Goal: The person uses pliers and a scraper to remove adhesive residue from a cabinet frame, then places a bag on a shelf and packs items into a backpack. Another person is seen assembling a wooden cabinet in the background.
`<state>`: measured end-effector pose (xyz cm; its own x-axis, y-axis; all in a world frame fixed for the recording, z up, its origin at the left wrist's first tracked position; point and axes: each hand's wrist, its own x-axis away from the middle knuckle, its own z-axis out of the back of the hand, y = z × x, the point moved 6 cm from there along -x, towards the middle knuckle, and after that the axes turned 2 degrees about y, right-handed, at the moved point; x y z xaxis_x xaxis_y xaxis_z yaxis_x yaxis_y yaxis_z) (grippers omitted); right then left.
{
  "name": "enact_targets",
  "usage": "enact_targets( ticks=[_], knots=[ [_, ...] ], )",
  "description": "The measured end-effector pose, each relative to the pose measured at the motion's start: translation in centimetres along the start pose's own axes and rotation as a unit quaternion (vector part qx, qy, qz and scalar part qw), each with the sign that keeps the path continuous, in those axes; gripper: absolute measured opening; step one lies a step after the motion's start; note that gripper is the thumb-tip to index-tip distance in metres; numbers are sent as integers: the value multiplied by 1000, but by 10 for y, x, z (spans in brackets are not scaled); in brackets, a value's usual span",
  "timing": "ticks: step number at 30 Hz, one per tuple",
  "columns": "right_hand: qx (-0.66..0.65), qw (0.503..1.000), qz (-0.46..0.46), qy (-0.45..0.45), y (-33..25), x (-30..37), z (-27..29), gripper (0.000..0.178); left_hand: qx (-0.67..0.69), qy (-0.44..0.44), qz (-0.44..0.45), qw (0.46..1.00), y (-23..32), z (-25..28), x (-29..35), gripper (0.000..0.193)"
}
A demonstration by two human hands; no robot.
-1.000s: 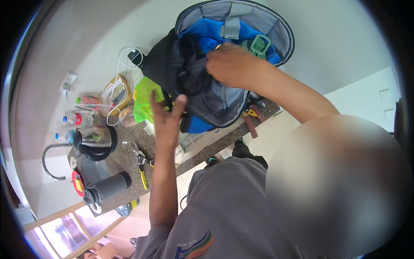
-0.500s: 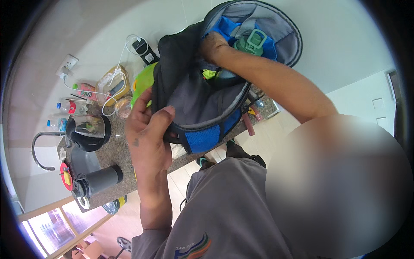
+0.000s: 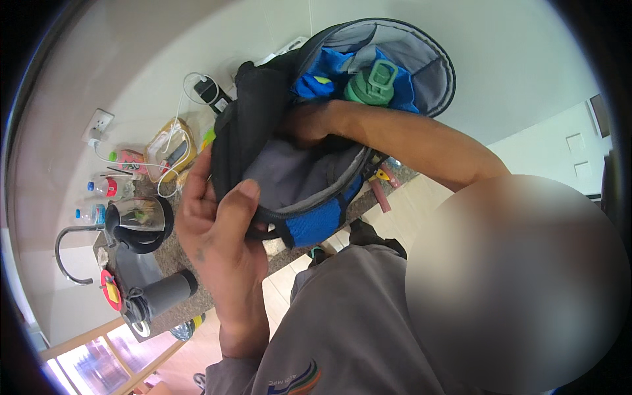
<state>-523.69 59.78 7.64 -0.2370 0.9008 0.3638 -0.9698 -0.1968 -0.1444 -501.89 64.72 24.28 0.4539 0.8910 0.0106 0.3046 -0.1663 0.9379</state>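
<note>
A black, grey and blue backpack (image 3: 315, 228) is held unzipped above the counter, its grey-lined flap folded back. My left hand (image 3: 224, 227) grips its near left edge, thumb on the grey lining and fingers behind the black fabric. My right hand (image 3: 311, 124) reaches down inside the main compartment; its fingers are hidden by the black fabric. Just beyond that wrist, a green bottle with a loop handle (image 3: 370, 87) stands among blue cloth (image 3: 313, 85) that has a yellow-green patch.
Left on the granite counter are an electric kettle (image 3: 138, 224), a grey flask (image 3: 164, 294), small plastic bottles (image 3: 108, 187) and a yellow-rimmed food container (image 3: 168, 145). A white cable (image 3: 131, 160) runs from the wall socket. A curved tap (image 3: 60, 253) stands at the far left.
My right hand has moved from the blue lining down into the main compartment. The backpack has shifted slightly left in view, with my left hand still on its edge.
</note>
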Motion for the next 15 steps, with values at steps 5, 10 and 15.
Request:
enact_targets(
  ticks=[5,10,15],
  knots=[
    [282,938,-181,-93,56,-18,-53,52,-37,7,3,999,-3,13,17,71],
    [275,940,-183,-86,21,-2,-32,42,-53,26,-39,997,7,23,33,75],
    [187,960,-170,-117,3,-2,-13,39,-74,-6,-72,995,25,26,23,67]
  ],
)
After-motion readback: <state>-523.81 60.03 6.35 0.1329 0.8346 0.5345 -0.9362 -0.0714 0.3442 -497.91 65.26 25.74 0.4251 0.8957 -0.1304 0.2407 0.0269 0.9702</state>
